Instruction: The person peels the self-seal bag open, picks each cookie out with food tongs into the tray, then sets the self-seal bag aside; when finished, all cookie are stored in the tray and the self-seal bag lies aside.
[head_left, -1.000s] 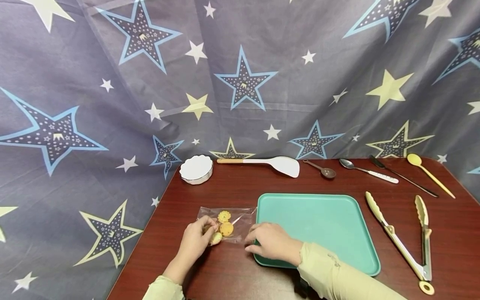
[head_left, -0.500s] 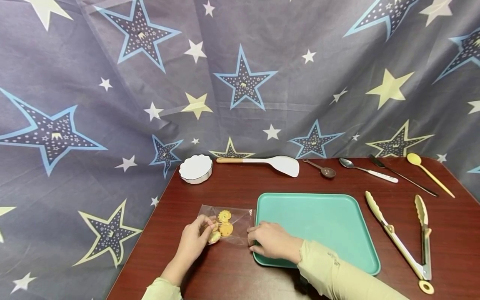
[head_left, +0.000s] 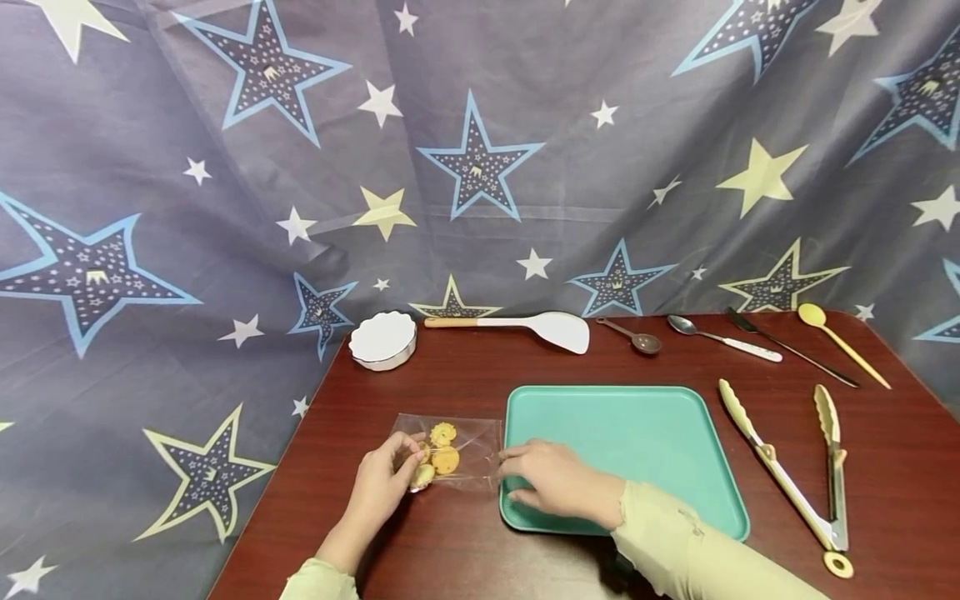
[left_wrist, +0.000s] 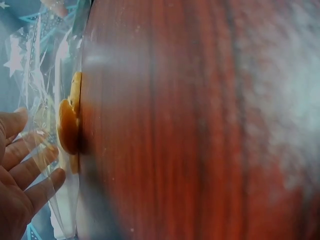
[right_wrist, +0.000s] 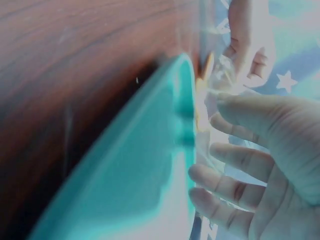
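- Not much change over the last second: the right hand (head_left: pixel 558 479) has shifted slightly toward the tray (head_left: pixel 637 450), its thumb now further from the index finger. Bag's basically where it was, so I'd call this step still unfinished.
- Clear bag (head_left: pixel 478 446) lies flat on the bench (head_left: pixel 450 550), just left of the tray, with yellow cookies (head_left: pixel 446 460) seemingly inside.
- Left hand (head_left: pixel 377 481): fingers curled, looks like they're pinching the cookie end.
- Right fingers are at the other end, spread; can't tell if film's pinched.
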